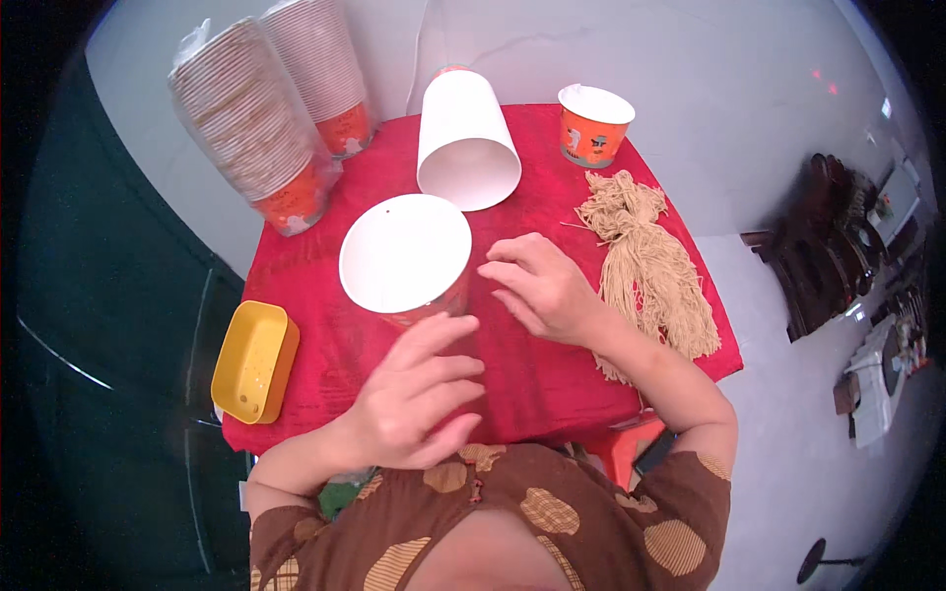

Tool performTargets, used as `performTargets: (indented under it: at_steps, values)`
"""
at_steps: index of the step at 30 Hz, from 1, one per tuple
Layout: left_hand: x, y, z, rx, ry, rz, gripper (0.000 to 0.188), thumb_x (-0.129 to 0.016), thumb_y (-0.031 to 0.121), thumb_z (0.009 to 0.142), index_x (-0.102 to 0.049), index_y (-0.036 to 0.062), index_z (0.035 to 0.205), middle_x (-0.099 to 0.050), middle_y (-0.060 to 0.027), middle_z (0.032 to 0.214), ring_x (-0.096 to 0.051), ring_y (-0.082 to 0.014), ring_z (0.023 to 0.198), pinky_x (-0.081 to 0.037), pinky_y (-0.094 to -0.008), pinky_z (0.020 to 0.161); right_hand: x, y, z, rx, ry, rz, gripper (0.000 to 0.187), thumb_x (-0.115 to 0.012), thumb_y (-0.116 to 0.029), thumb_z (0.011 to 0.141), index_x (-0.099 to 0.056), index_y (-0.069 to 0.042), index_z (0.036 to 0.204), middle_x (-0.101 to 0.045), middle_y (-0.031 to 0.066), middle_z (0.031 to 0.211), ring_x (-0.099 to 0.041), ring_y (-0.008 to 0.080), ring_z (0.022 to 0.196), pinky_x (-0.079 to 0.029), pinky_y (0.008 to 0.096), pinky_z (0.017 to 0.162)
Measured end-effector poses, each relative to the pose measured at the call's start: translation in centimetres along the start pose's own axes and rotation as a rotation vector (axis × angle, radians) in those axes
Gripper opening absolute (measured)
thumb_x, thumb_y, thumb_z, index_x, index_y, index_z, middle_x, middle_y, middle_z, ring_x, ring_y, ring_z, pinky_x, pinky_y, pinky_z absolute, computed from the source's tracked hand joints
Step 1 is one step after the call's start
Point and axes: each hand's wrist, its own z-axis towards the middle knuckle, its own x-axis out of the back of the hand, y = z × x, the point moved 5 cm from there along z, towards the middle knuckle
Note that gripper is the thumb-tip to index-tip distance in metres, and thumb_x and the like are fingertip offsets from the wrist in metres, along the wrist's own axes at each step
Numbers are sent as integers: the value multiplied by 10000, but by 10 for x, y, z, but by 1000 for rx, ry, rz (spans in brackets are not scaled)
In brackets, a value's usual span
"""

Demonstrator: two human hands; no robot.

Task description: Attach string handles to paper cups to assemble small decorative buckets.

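On the red cloth [537, 374], both hands [419, 399] [540, 288] hover by the paper cup [406, 254], fingers loosely spread, empty.

1 head-worn fisheye view looks steeply down, close over the red-covered desk [552, 374] at frame centre; its edges bend toward the rim.

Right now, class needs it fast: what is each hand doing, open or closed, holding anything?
Left hand: open, fingers spread, holding nothing, beside the upright paper cup.
Right hand: open, fingers loosely curled, holding nothing, over the red cloth.
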Motion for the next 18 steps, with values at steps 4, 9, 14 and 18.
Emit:
performTargets:
  at_steps: [4, 9, 14, 18]
  values:
    - [-37, -11, 5, -82, -19, -73, 194, -723, 61, 727, -642, -4, 890, -642, -152, 973, -557, -416, 1173, -436, -575, 997, 18, 17, -28, -130, -18, -45, 292, -669, 33, 758, -627, -5, 1044, -594, 168, 1068, -608, 329, 955, -516, 387, 800]
    - [-70, -35, 6, -92, 17, -84, 145, -723, 48, 726, -636, -11, 824, -635, -129, 895, -600, -338, 1082, -479, -502, 974, 42, 59, -63, -371, -31, -42, 216, -589, 20, 856, -612, 2, 1070, -604, 165, 1040, -632, 298, 935, -516, 347, 810]
    - [-106, -66, -16, 6, 135, -114, 81, -697, 32, 751, -629, -5, 775, -645, -129, 835, -639, -315, 979, -508, -478, 929, 53, 132, -90, -613, -65, -116, 354, -571, 0, 880, -545, -14, 1233, -630, 115, 989, -641, 238, 866, -522, 324, 771]
    - [-118, -75, -27, 63, 166, -164, 69, -683, 19, 755, -621, -3, 734, -643, -145, 776, -658, -316, 896, -526, -469, 889, 61, 202, -91, -627, -65, -240, 522, -584, -82, 892, -392, -47, 1376, -653, 163, 924, -661, 262, 808, -520, 380, 708]
